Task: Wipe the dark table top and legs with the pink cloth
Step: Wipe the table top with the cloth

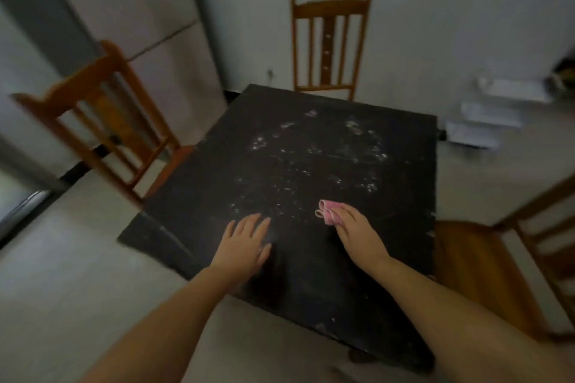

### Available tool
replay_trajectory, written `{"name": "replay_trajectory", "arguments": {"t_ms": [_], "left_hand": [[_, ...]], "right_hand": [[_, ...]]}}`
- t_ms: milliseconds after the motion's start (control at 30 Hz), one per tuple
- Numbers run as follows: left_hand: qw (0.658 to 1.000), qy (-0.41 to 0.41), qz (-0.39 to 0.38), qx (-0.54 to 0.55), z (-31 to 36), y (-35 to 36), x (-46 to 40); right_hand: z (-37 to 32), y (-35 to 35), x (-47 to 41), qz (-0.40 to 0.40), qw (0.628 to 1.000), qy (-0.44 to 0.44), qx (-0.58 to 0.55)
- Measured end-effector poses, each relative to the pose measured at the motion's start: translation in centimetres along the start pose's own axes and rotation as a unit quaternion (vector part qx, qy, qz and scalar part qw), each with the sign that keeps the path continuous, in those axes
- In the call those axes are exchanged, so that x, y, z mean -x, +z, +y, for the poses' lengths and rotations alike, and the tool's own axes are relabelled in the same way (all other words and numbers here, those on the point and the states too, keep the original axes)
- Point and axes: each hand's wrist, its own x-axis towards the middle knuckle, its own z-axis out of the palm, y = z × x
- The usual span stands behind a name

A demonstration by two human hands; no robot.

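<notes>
On the dark table, a person's left hand lies flat with fingers spread, while the right hand holds a bunched pink cloth against the top beside it. Three wooden chairs ring the table.

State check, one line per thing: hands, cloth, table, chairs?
Left hand: open, fingers straight, flat on the table.
Right hand: holds the cloth.
Cloth: bunched, on the table top under the right fingers.
Table: top marked with whitish smears and specks across the middle.
Far chair: upright, at the far edge.
Left chair: upright, at the left edge.
Right chair: upright, at the right edge.
</notes>
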Motion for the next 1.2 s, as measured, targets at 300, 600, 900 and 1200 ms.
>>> {"name": "replay_trajectory", "arguments": {"t_ms": [300, 600, 900, 1200], "left_hand": [[0.986, 0.161, -0.010, 0.034, 3.8, 0.4, -14.2], [0.991, 0.120, 0.023, 0.061, 4.9, 2.2, -28.4], [0.986, 0.088, 0.082, 0.118, 5.8, 4.2, -32.7], [0.988, 0.086, 0.086, 0.091, 5.8, 4.4, -32.9]], "right_hand": [[6.8, -3.6, -4.6, 0.103, 0.984, 0.140, -0.045], [17.1, -9.3, -16.4, 0.138, 0.958, 0.251, 0.031], [13.2, -2.1, -12.2, -0.004, 0.998, 0.060, 0.019], [21.5, -12.4, -23.0, 0.162, 0.976, 0.146, 0.005]]}}
